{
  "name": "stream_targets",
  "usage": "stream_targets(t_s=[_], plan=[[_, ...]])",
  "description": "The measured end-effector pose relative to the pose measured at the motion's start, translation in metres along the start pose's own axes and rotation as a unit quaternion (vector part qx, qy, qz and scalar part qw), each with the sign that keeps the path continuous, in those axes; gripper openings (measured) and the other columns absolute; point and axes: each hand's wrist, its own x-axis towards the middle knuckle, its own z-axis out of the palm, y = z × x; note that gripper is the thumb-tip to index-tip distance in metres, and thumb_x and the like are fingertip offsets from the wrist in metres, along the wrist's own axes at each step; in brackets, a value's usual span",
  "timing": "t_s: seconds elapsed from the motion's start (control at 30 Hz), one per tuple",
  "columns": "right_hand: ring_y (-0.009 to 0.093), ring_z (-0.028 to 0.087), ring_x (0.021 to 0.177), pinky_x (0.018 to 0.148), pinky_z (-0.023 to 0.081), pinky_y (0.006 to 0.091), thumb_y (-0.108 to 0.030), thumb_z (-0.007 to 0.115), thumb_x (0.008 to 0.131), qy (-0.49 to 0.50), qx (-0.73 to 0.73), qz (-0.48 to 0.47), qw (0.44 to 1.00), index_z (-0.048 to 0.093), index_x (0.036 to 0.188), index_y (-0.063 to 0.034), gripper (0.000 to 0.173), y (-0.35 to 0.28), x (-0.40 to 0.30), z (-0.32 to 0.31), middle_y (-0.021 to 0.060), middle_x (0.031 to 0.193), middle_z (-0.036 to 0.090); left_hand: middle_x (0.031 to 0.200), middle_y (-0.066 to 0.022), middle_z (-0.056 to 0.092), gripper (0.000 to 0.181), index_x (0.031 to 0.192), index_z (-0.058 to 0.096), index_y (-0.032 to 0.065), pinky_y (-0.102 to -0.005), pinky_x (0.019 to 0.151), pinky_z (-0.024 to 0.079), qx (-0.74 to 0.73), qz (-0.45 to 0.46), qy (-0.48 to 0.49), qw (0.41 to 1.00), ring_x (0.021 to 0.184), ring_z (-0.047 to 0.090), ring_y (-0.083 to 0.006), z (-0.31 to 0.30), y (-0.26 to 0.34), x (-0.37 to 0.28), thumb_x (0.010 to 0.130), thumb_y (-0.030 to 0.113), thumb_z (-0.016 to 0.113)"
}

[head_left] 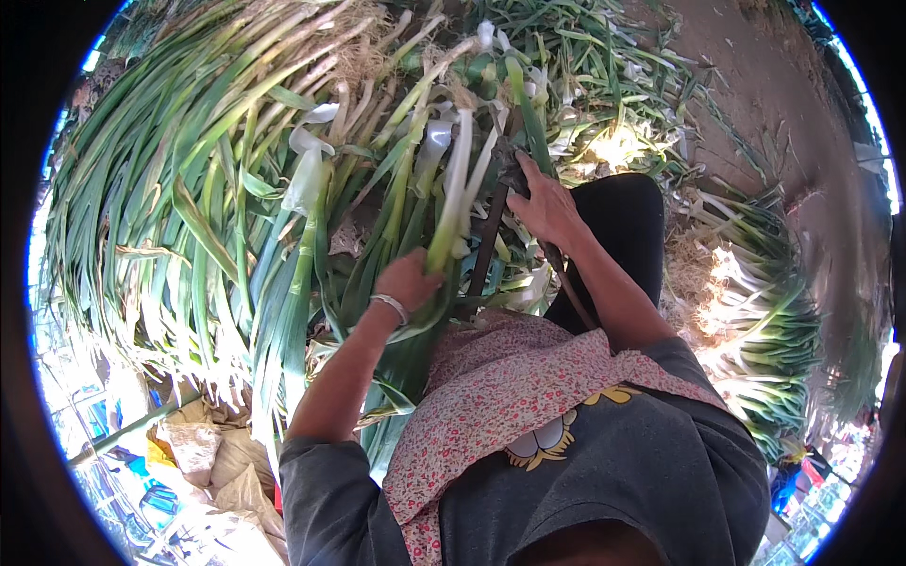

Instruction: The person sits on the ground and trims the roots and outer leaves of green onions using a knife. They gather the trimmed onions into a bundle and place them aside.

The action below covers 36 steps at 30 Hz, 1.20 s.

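My left hand (414, 286), with a pale band at the wrist, grips a large scallion (456, 177) by its green lower stalk. Its white shank and roots point away from me, beside another pale stalk. My right hand (545, 205) is closed around a dark, wrapped tool (511, 166) just right of the white shank. What kind of tool it is I cannot tell. A brown hose-like line (559, 265) runs from below that hand toward my lap. Behind the tool stands a narrow dark bar (488, 244).
A big heap of long scallions (177, 177) spreads on the left. Stripped leaves and skins (601, 85) litter the ground ahead. Trimmed scallions (757, 325) lie in a row at right, on brown soil (757, 106). Tan sacks (233, 453) sit at lower left. A floral apron (509, 389) covers my lap.
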Motion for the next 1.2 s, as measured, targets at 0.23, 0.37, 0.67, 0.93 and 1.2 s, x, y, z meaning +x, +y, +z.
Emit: stream_targets(t_s=[0.23,0.37,0.67,0.93,1.2], plan=[[0.041,0.057,0.084,0.076,0.045,0.0471,-0.026,0.056,0.071,-0.194,-0.017,-0.167,0.967,0.032,0.131,-0.0043,0.067,-0.043,-0.040,-0.002,0.0263,0.089,0.058,0.099,-0.0190,0.058,0.037,0.089,0.055,0.0061,-0.0459,0.075,0.046,0.017,-0.008,0.255,0.967,0.094,0.057,-0.0359,-0.008,-0.027,0.058,0.074,0.039,0.063],[0.041,0.058,0.080,0.075,0.045,0.0479,-0.025,0.056,0.071,-0.117,-0.066,-0.089,0.987,0.033,0.129,-0.0031,0.067,-0.049,-0.018,0.009,0.0270,0.086,0.058,0.105,-0.0176,0.057,0.037,0.095,0.056,0.0058,-0.0454,0.080,0.046,0.088,-0.090,0.219,0.968,0.102,0.054,-0.0346,-0.002,-0.048,0.099,0.073,0.034,0.064],[0.042,0.056,0.085,0.078,0.043,0.0455,-0.023,0.057,0.070,-0.143,0.006,-0.145,0.979,0.033,0.129,0.0001,0.067,-0.049,-0.007,0.029,0.0283,0.090,0.058,0.096,-0.0219,0.061,0.033,0.097,0.056,0.0051,-0.0447,0.080,0.047,0.053,-0.117,0.064,0.990,0.094,0.058,-0.0377,-0.012,-0.041,0.091,0.072,0.027,0.058],[0.043,0.057,0.085,0.079,0.044,0.0469,-0.028,0.056,0.071,-0.141,-0.009,-0.078,0.987,0.036,0.127,-0.0026,0.065,-0.046,0.042,0.034,0.0274,0.089,0.059,0.090,-0.0243,0.061,0.036,0.095,0.054,0.0031,-0.0470,0.079,0.045,0.031,-0.108,0.067,0.991,0.088,0.058,-0.0394,-0.009,-0.042,0.049,0.070,0.028,0.059],[0.039,0.057,0.091,0.081,0.044,0.0434,-0.027,0.054,0.071,-0.119,-0.012,-0.095,0.988,0.037,0.127,-0.0021,0.063,-0.029,0.089,0.045,0.0260,0.097,0.059,0.091,-0.0241,0.060,0.042,0.102,0.054,0.0011,-0.0438,0.078,0.045,-0.057,-0.037,0.063,0.996,0.088,0.057,-0.0394,-0.007,-0.046,0.032,0.069,0.027,0.061]])
